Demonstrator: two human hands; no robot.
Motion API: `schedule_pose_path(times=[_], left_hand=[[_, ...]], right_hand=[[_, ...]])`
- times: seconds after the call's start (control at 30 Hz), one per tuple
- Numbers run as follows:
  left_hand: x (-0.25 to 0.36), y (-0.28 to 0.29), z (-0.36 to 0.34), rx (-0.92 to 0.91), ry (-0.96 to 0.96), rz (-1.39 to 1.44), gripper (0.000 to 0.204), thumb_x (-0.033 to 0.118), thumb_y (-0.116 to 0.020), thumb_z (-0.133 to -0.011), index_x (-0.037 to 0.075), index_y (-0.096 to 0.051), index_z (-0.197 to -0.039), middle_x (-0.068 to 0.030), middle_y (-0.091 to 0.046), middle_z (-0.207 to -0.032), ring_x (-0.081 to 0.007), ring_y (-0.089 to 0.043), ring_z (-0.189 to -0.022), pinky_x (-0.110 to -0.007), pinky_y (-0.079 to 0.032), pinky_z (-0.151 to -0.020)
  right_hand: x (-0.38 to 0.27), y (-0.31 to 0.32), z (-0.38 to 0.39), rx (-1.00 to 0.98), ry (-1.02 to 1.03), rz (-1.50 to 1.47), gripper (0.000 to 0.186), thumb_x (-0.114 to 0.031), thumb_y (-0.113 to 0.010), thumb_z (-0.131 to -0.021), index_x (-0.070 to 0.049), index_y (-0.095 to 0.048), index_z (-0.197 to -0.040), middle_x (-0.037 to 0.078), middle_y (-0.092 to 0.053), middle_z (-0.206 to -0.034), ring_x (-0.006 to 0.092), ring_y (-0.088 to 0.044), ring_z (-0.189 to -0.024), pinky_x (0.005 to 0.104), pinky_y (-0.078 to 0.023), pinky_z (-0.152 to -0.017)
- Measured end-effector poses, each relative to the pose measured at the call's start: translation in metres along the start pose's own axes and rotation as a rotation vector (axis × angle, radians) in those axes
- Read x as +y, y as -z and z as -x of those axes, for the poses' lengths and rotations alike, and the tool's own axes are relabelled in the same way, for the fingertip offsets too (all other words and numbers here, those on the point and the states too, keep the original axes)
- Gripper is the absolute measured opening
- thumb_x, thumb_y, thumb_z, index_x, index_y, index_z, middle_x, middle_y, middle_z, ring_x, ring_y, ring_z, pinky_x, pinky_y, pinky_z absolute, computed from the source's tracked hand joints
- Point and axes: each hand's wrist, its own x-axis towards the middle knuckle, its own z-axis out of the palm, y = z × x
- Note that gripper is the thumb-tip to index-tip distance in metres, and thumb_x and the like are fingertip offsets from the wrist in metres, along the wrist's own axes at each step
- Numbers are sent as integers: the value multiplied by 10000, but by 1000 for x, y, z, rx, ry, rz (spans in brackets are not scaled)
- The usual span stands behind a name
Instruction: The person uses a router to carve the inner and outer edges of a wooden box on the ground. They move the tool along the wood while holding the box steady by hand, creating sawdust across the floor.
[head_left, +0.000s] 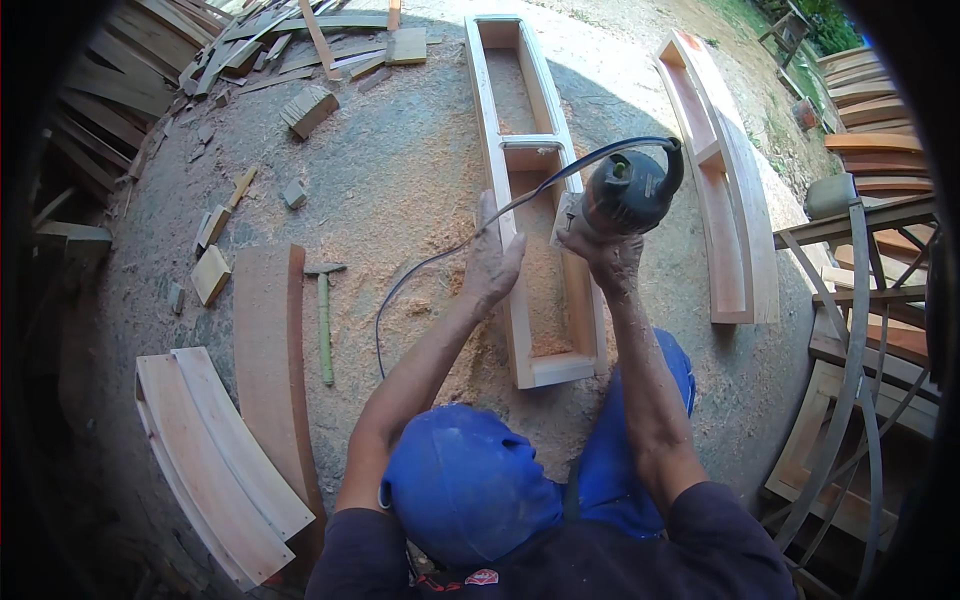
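While the right hand (610,256) grasps the power tool (628,197) on the right side of the wooden frame (555,373), and the left hand (495,260) clasps the other, a snagging cable (541,189) could jerk the tool.

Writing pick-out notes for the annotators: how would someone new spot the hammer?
Start at the long two-bay wooden frame under the person's left hand, then go left across the shavings to the broad, slightly curved board. The hammer lies on the ground beside that board's right edge, head toward the picture's top. Its slim light-green handle sets it apart from the brownish wood around it.
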Motion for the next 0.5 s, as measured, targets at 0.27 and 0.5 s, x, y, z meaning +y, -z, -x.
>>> schedule_pose_path(times=[0.27,0.5], left_hand=[[2,40,-53,-40,-317,-248,737,97,-603,-910,4,-342,-1593,-272,-403,-1598,-408,-349,-1529,-472,-279,-1276],[35,8,-148,-142,-602,-620,505,117,-759,-842,57,-605,-1318,-131,-674,-1205,-331,-621,-1189,-448,-496,-1043]], right_hand=[[12,-7,-7,-67,-71,-30,622,-154,-941,-741,-82,-649,-1285,28,-747,-1168,151,-703,-1096,339,-550,-987],[21,14,35,-46,-120,4,568,-236,-949,-755,-60,-692,-1230,22,-696,-1125,174,-644,-1099,387,-495,-1038]])
